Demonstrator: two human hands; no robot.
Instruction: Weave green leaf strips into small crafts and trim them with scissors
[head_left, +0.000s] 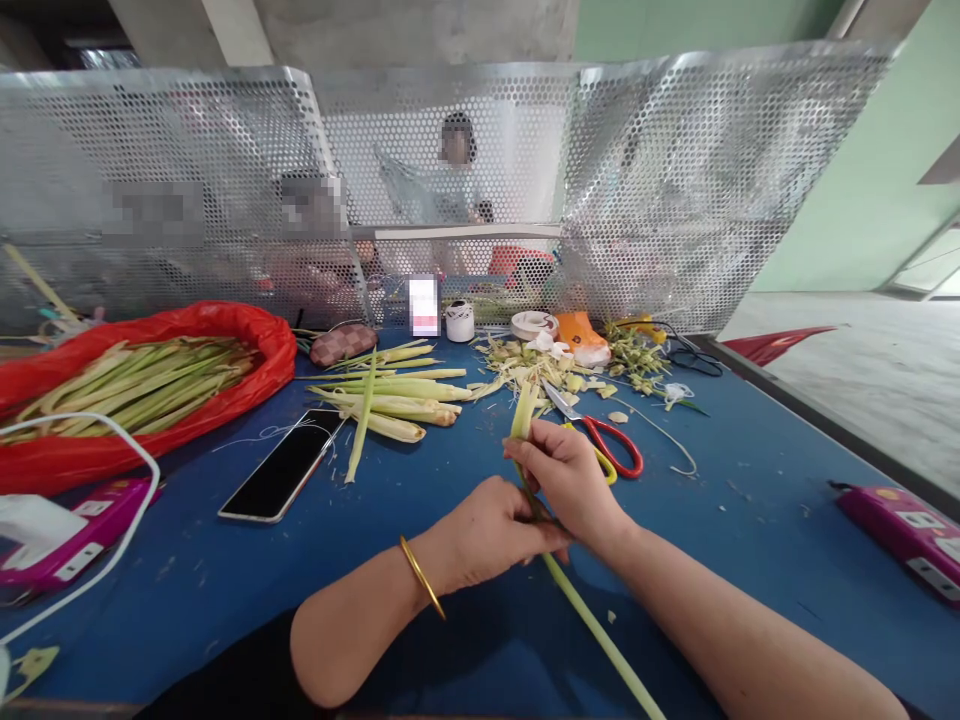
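Both my hands grip one long pale-green plant stalk (592, 618), which runs from the front edge of the table up past my fingers. My left hand (491, 530) is closed round its middle, and a gold bangle (421, 577) circles that wrist. Closer to the broad, pale upper end, my right hand (562, 470) pinches the stalk between thumb and fingers. Red-handled scissors (611, 447) lie just beyond my right hand, with a yellow handle (604, 466) beside them partly hidden by it. Several trimmed stalks (405, 400) rest on the table to the left.
A red bag (274, 350) full of stalks stands at the left, near a black-screened phone (285, 468). Plant scraps (525, 365) lie at the back. Purple power strips (904, 535) sit at both sides. Behind the table rises a perforated metal screen (675, 180), with people beyond it.
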